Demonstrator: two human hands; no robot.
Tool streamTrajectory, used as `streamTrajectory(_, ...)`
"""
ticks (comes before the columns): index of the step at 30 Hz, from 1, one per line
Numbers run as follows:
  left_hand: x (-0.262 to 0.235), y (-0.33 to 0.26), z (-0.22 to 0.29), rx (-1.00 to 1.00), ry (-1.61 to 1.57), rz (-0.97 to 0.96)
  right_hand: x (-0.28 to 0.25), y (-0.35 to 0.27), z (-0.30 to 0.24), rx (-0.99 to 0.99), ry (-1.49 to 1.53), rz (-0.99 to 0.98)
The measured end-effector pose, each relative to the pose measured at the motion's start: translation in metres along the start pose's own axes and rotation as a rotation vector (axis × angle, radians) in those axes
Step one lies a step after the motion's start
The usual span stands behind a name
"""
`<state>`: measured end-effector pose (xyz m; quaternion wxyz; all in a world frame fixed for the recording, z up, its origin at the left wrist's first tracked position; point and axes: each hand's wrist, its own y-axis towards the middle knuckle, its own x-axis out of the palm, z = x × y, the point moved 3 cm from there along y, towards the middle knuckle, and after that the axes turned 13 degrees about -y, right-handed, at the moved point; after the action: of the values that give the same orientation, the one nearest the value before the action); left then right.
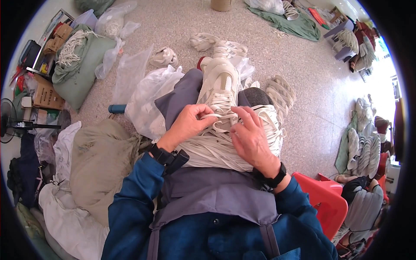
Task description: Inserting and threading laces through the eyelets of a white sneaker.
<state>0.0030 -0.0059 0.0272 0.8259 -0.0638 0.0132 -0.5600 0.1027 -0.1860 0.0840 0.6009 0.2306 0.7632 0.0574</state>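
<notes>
Right, down on the lap, a grey apron spreads wide, and on it lies a heap of flat white laces. Above that, at twelve o'clock from the hands, sits the white sneaker, toe pointing away. Left hand comes in from eight o'clock, fingers pinched on a lace end at the shoe's throat. Right hand, from four o'clock, presses fingertips on the lacing just beside it, hands nearly touching.

left hand: fingers curled, pinching | right hand: palm down, fingers bent | wrists close together
</notes>
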Motion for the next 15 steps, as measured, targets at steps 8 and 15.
streamTrajectory(8, -0.018, -0.006, -0.015, -0.164, -0.479, -0.131, 0.015, -0.013, 0.011, -0.059, 0.128, -0.128)
streamTrajectory(15, -0.028, -0.009, -0.032, -0.179, -0.685, -0.091, 0.020, -0.017, 0.016, 0.011, 0.171, -0.125)
